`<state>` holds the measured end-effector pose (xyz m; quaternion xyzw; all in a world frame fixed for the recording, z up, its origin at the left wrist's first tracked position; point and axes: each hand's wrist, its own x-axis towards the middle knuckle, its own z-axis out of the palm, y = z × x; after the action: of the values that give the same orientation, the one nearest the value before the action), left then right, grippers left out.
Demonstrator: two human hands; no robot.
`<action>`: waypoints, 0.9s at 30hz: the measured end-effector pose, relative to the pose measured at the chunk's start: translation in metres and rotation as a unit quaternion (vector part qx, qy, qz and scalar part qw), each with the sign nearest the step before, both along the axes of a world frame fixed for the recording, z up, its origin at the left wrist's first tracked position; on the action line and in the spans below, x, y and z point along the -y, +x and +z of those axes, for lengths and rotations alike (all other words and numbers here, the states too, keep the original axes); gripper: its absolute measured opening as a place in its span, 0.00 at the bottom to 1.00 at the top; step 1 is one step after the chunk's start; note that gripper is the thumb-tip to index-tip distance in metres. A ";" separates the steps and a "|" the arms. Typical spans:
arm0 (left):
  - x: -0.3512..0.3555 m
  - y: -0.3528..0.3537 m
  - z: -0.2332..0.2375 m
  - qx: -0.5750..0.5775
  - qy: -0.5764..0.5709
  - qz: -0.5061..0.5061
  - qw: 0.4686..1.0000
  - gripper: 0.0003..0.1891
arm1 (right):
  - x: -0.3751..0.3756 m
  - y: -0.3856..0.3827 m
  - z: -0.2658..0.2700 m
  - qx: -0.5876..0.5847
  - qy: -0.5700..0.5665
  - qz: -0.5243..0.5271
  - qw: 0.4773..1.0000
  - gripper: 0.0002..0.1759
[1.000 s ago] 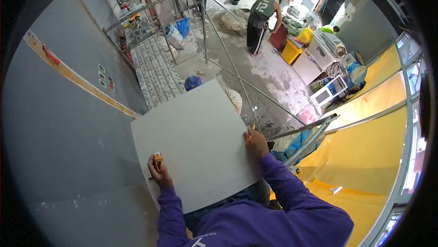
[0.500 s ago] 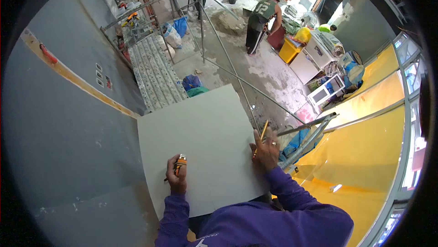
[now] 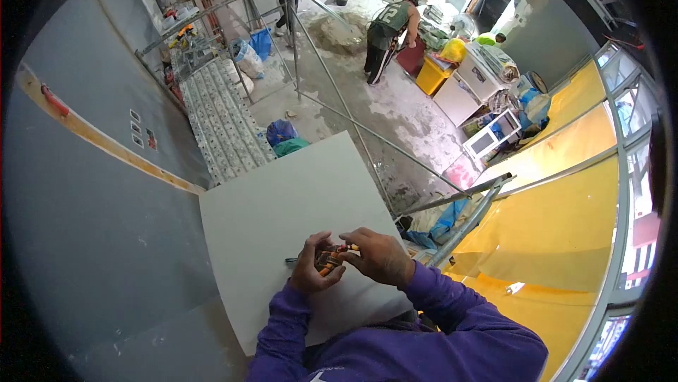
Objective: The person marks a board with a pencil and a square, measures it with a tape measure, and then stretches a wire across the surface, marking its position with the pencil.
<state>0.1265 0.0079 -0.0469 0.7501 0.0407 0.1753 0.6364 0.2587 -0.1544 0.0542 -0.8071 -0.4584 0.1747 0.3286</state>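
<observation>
My left hand [image 3: 313, 266] is closed around a black-and-orange tape measure [image 3: 329, 260] above a large off-white board [image 3: 275, 205]. The short dark end of something I cannot make out [image 3: 291, 260] sticks out on that hand's left side. My right hand [image 3: 380, 256] is at the tape measure, its fingers bent in a pinch. A yellow pencil [image 3: 352, 247] with a reddish end shows at those fingertips, mostly hidden by the hand. Whether the right fingers also grip the tape's end cannot be seen.
Scaffold pipes [image 3: 381, 133] cross beyond the board, with a metal plank [image 3: 224, 114] at left. A grey wall [image 3: 106, 191] borders the left, yellow sheeting [image 3: 544, 227] the right. Below, a co-worker [image 3: 388, 32] bends near a yellow bin [image 3: 432, 75]; other people stand farther back.
My right hand has come left and down from the board's right edge, bringing the pencil to the tape measure. My left hand has shifted right and turned. The view has swung slightly.
</observation>
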 end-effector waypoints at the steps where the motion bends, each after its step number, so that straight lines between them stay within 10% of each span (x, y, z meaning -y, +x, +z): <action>1: 0.000 -0.002 0.005 -0.005 0.008 0.002 1.000 0.44 | 0.001 0.002 -0.005 -0.015 -0.007 0.007 1.000 0.21; 8: -0.020 0.009 0.017 0.041 0.236 0.030 0.970 0.29 | 0.011 0.025 -0.013 -0.164 0.001 0.007 0.986 0.17; 12: -0.064 -0.023 0.028 -0.165 0.364 0.147 0.905 0.27 | 0.042 0.082 -0.002 -0.406 -0.029 -0.264 0.875 0.18; 19: -0.120 -0.073 0.036 -0.405 0.309 0.164 0.845 0.10 | 0.048 0.130 -0.066 -0.236 -0.115 -0.289 0.921 0.24; 27: -0.125 -0.096 0.068 -0.532 0.273 0.125 0.792 0.19 | 0.049 0.100 -0.069 -0.140 -0.222 -0.200 0.944 0.25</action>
<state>0.0307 0.1330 0.0207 0.8558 0.4165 -0.1700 0.2554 0.3591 -0.2034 -0.0152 -0.9022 -0.1863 0.3140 0.2298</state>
